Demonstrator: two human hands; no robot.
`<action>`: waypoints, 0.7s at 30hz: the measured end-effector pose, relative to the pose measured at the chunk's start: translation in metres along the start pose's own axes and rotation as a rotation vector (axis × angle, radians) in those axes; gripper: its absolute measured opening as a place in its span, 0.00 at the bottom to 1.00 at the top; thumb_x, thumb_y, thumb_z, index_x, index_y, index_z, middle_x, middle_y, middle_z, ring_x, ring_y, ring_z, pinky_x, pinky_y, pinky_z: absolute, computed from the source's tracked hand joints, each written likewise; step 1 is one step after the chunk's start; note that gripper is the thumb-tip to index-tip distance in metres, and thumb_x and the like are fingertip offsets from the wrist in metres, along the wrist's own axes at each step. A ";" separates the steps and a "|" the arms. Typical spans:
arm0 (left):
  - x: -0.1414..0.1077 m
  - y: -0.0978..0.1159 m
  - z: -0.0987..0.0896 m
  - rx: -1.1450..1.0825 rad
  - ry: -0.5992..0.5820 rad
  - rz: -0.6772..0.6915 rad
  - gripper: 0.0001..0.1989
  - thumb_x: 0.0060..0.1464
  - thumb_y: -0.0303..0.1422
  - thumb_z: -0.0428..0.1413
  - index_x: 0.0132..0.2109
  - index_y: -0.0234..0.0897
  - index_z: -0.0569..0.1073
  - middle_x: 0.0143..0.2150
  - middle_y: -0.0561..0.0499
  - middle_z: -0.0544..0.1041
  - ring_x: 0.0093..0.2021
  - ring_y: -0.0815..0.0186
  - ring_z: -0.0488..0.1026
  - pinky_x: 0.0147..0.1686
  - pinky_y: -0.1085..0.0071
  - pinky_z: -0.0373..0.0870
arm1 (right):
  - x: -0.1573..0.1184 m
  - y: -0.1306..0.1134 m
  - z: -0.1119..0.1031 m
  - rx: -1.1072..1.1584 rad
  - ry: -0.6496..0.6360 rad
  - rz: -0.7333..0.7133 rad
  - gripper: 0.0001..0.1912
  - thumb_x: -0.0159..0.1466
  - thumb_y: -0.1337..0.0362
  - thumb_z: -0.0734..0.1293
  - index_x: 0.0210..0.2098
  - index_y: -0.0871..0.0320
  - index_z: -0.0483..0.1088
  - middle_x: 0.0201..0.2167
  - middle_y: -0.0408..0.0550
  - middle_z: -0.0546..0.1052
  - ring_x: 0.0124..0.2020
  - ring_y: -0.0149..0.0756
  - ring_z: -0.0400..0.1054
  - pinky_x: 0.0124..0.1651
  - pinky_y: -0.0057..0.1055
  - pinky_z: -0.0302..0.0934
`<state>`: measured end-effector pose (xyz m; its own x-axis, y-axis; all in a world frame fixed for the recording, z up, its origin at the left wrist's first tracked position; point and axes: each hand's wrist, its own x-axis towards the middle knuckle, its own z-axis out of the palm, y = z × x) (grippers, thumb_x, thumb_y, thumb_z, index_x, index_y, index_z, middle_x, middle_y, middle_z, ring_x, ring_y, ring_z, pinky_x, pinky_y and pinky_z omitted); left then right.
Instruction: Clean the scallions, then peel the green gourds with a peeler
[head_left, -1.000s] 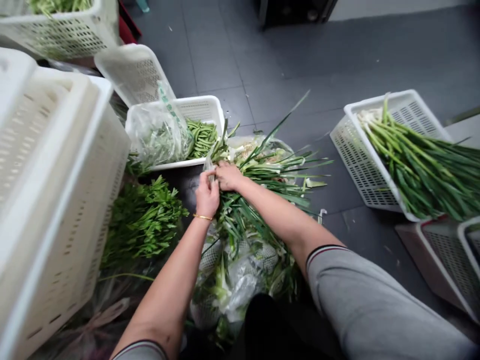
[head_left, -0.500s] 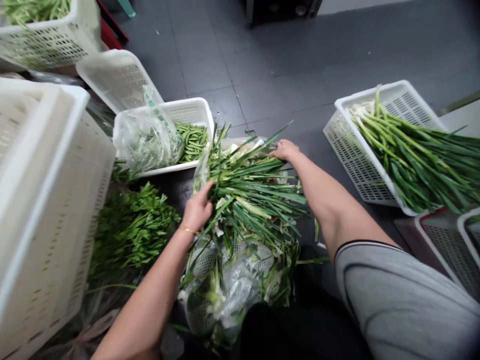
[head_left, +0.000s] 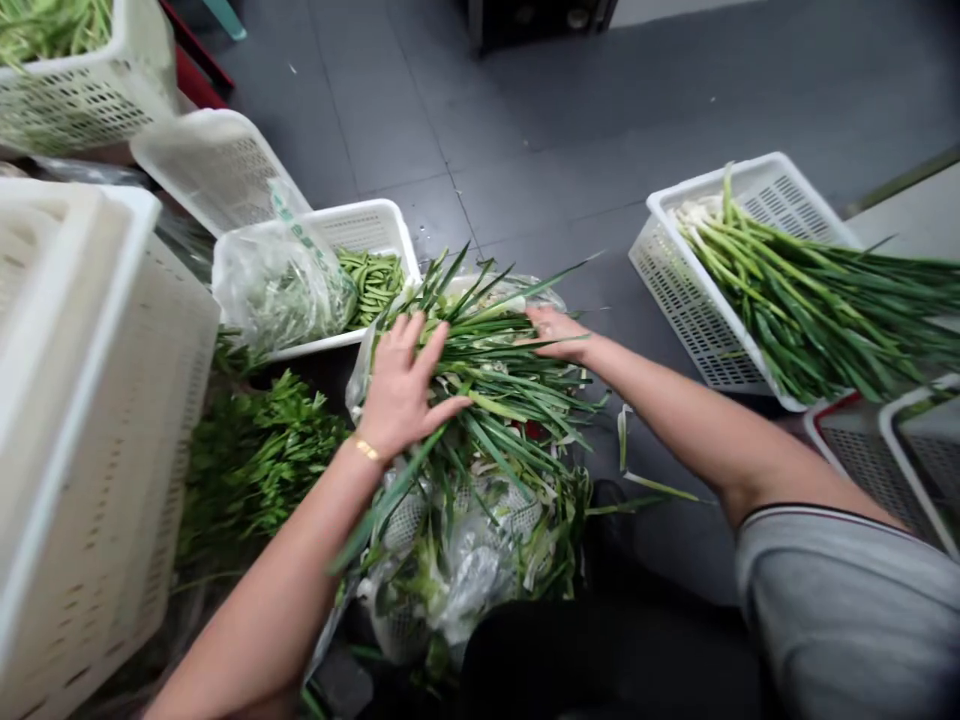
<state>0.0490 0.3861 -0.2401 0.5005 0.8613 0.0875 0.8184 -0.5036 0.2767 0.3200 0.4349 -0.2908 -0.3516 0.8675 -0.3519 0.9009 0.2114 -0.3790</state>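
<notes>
A loose heap of green onion leaves [head_left: 502,378] and trimmings lies in front of me, in what looks like a clear plastic bag [head_left: 361,372]. My left hand [head_left: 401,385], with a gold bracelet at the wrist, lies spread on the heap's left side, fingers apart. At the upper right edge, my right hand [head_left: 556,332] reaches among the leaves with fingers stretched out, their tips partly hidden. Nearer my body are crumpled clear plastic [head_left: 476,592] and more vegetable scraps.
A white crate of green onions [head_left: 780,290] stands at right. Left are a white basket [head_left: 394,215] with green beans [head_left: 371,285] and a bagged vegetable, leafy greens [head_left: 262,460], and a tall stack of white crates [head_left: 135,450]. Scraps lie on the dark tiled floor [head_left: 525,150].
My left hand has moved up onto the leaves and spread its fingers. My right hand has shifted slightly down and left, its fingers now stretched. The leaf heap has been pushed about.
</notes>
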 end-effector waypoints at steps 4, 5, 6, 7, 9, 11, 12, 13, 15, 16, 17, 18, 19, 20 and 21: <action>0.033 0.022 0.054 0.050 -0.248 0.174 0.43 0.38 0.49 0.63 0.62 0.44 0.62 0.68 0.37 0.53 0.67 0.37 0.44 0.59 0.37 0.39 | -0.029 -0.048 0.036 0.107 -0.013 -0.075 0.21 0.65 0.61 0.58 0.55 0.63 0.64 0.50 0.58 0.72 0.45 0.39 0.69 0.45 0.32 0.65; 0.034 0.019 0.066 0.060 -0.277 0.175 0.39 0.39 0.48 0.62 0.59 0.44 0.65 0.67 0.38 0.55 0.66 0.38 0.47 0.58 0.37 0.39 | -0.036 -0.048 0.036 0.126 -0.027 -0.119 0.20 0.64 0.64 0.58 0.54 0.61 0.65 0.50 0.56 0.72 0.45 0.38 0.69 0.47 0.32 0.64; 0.031 0.015 0.075 0.063 -0.288 0.167 0.34 0.41 0.46 0.61 0.57 0.44 0.68 0.66 0.38 0.58 0.65 0.40 0.50 0.58 0.38 0.41 | -0.043 -0.043 0.033 0.145 -0.018 -0.159 0.20 0.62 0.67 0.59 0.53 0.59 0.66 0.51 0.54 0.73 0.47 0.37 0.68 0.49 0.32 0.64; 0.027 0.009 0.082 0.060 -0.283 0.158 0.29 0.44 0.44 0.59 0.54 0.43 0.70 0.64 0.39 0.62 0.64 0.42 0.53 0.58 0.40 0.43 | -0.048 -0.034 0.026 0.167 0.026 -0.180 0.20 0.61 0.69 0.59 0.52 0.58 0.68 0.51 0.52 0.73 0.48 0.36 0.68 0.51 0.32 0.63; 0.015 -0.003 0.087 0.045 -0.258 0.157 0.21 0.47 0.40 0.57 0.50 0.43 0.72 0.59 0.41 0.67 0.60 0.46 0.59 0.57 0.44 0.48 | -0.050 -0.006 0.006 0.224 0.175 -0.136 0.20 0.60 0.73 0.56 0.49 0.59 0.70 0.49 0.51 0.74 0.48 0.36 0.68 0.51 0.32 0.62; 0.005 -0.011 0.087 0.041 -0.250 0.188 0.18 0.47 0.37 0.55 0.47 0.42 0.73 0.55 0.41 0.71 0.57 0.48 0.62 0.55 0.47 0.50 | -0.039 0.019 -0.011 0.272 0.259 -0.021 0.22 0.59 0.75 0.52 0.46 0.62 0.71 0.43 0.50 0.77 0.41 0.33 0.71 0.45 0.30 0.64; 0.002 -0.012 0.086 0.046 -0.250 0.208 0.17 0.46 0.37 0.55 0.46 0.42 0.73 0.54 0.41 0.72 0.56 0.48 0.63 0.55 0.47 0.51 | -0.029 0.027 -0.017 0.267 0.233 0.012 0.22 0.59 0.76 0.52 0.45 0.62 0.72 0.41 0.49 0.77 0.38 0.32 0.71 0.42 0.28 0.64; 0.000 -0.012 0.086 0.053 -0.251 0.228 0.17 0.46 0.37 0.55 0.45 0.41 0.74 0.53 0.41 0.72 0.55 0.48 0.64 0.55 0.48 0.51 | -0.016 0.032 -0.020 0.231 0.163 0.006 0.22 0.59 0.76 0.53 0.45 0.62 0.72 0.40 0.48 0.78 0.36 0.31 0.71 0.41 0.26 0.64; -0.001 -0.010 0.084 0.064 -0.258 0.260 0.17 0.46 0.38 0.54 0.44 0.40 0.74 0.52 0.40 0.72 0.53 0.48 0.64 0.54 0.47 0.51 | 0.011 0.034 -0.020 0.064 0.001 -0.041 0.20 0.57 0.75 0.57 0.46 0.62 0.73 0.41 0.50 0.78 0.39 0.35 0.71 0.41 0.27 0.63; -0.001 -0.009 0.084 0.065 -0.262 0.268 0.17 0.46 0.38 0.54 0.44 0.40 0.74 0.51 0.40 0.72 0.52 0.48 0.65 0.54 0.48 0.51 | 0.022 0.034 -0.019 -0.042 -0.074 -0.039 0.19 0.57 0.74 0.59 0.46 0.62 0.73 0.43 0.53 0.78 0.41 0.38 0.71 0.41 0.29 0.62; 0.000 -0.009 0.084 0.065 -0.267 0.270 0.17 0.45 0.38 0.54 0.44 0.39 0.73 0.51 0.40 0.72 0.52 0.48 0.65 0.53 0.48 0.51 | 0.029 0.035 -0.017 -0.139 -0.140 -0.011 0.18 0.58 0.72 0.61 0.46 0.63 0.73 0.44 0.56 0.77 0.42 0.41 0.71 0.41 0.31 0.62; 0.001 -0.009 0.083 0.063 -0.273 0.264 0.18 0.45 0.38 0.54 0.44 0.39 0.73 0.51 0.40 0.72 0.51 0.49 0.65 0.53 0.48 0.52 | 0.032 0.037 -0.015 -0.217 -0.185 0.034 0.17 0.59 0.68 0.63 0.47 0.63 0.73 0.44 0.58 0.77 0.42 0.44 0.71 0.40 0.32 0.62; 0.003 -0.010 0.083 0.061 -0.278 0.247 0.18 0.44 0.38 0.54 0.44 0.39 0.73 0.51 0.41 0.72 0.51 0.49 0.65 0.52 0.49 0.53 | 0.029 0.042 -0.014 -0.270 -0.215 0.075 0.17 0.60 0.64 0.63 0.47 0.62 0.73 0.44 0.59 0.77 0.42 0.45 0.71 0.39 0.33 0.61; 0.005 -0.012 0.083 0.062 -0.282 0.219 0.19 0.44 0.38 0.55 0.44 0.39 0.73 0.51 0.41 0.72 0.50 0.49 0.65 0.51 0.50 0.53 | 0.022 0.047 -0.012 -0.307 -0.240 0.090 0.18 0.61 0.59 0.63 0.48 0.61 0.73 0.44 0.58 0.77 0.42 0.46 0.70 0.39 0.34 0.61; 0.008 -0.015 0.083 0.064 -0.285 0.183 0.19 0.43 0.38 0.55 0.45 0.39 0.73 0.51 0.41 0.72 0.50 0.50 0.66 0.50 0.51 0.54 | 0.012 0.053 -0.011 -0.339 -0.269 0.073 0.19 0.62 0.57 0.63 0.47 0.59 0.73 0.43 0.56 0.77 0.43 0.45 0.70 0.39 0.34 0.61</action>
<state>0.0643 0.3949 -0.3229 0.6916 0.7080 -0.1430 0.7197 -0.6587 0.2194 0.3668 0.4613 -0.3056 -0.2972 0.7472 -0.5945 0.9427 0.3285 -0.0585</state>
